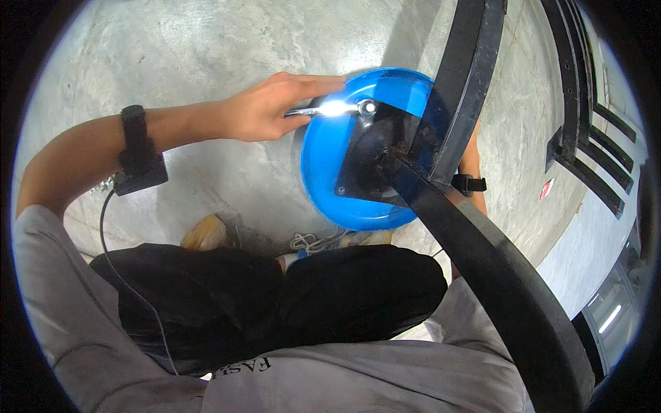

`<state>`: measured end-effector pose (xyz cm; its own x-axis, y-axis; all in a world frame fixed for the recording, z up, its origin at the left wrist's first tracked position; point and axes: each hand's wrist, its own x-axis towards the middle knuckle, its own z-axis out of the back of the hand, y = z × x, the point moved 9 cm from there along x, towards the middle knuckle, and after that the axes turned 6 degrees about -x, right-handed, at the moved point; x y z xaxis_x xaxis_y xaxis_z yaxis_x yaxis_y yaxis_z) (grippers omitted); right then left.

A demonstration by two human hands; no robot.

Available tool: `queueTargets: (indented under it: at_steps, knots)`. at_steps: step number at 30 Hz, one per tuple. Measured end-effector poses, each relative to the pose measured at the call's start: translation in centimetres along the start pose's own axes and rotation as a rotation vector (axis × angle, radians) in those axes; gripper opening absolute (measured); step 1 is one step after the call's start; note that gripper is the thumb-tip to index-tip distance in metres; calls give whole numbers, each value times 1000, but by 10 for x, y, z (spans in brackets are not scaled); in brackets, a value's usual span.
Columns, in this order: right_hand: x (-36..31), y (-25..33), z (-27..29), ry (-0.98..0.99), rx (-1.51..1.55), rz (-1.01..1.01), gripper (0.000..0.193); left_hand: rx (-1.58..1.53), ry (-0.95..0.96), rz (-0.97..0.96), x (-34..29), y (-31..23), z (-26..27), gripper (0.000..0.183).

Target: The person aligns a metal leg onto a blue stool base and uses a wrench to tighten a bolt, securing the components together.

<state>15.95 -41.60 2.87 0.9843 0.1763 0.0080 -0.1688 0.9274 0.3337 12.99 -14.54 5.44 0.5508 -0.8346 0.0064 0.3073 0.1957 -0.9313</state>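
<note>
My left hand (275,107) grips the handle of a shiny metal wrench (330,109), with one finger stretched along toward the blue rim. The wrench's round head sits over a corner of a black square plate (361,162). That plate lies on a round blue plastic disc (320,165) with a raised rim. A bolt (341,191) shows at the plate's near left corner. Black metal beams (482,241) rise from the plate. Behind the upright beam, my right forearm (470,162) reaches toward the disc's right side; the beam hides my right hand and its fingers.
Grey concrete floor (206,48) surrounds the disc. Another black metal frame (585,124) stands at the right. My shoe (204,233) is close to the disc's near side. A cable (131,282) runs from my left wrist strap down along my leg.
</note>
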Motion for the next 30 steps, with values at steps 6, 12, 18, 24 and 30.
queueTargets:
  at_steps: [6, 12, 18, 24, 30]
  knots:
    - [-4, 5, 2, -21, -3, -5, 22, -87, 3, 75, 8, 5, 12, 51]
    - [-6, 14, 16, -64, 3, 7, 21, 37, -136, 187, 1, 8, 80, 47]
    - [-2, -3, -3, 142, -55, -195, 26, 521, -53, 275, -45, 9, 44, 29]
    - [-4, 7, 8, 70, -85, -136, 24, 787, -111, 397, -53, 19, 19, 16]
    - [0, 25, 17, 80, -200, -68, 19, 726, -227, 396, -52, -2, 16, 11]
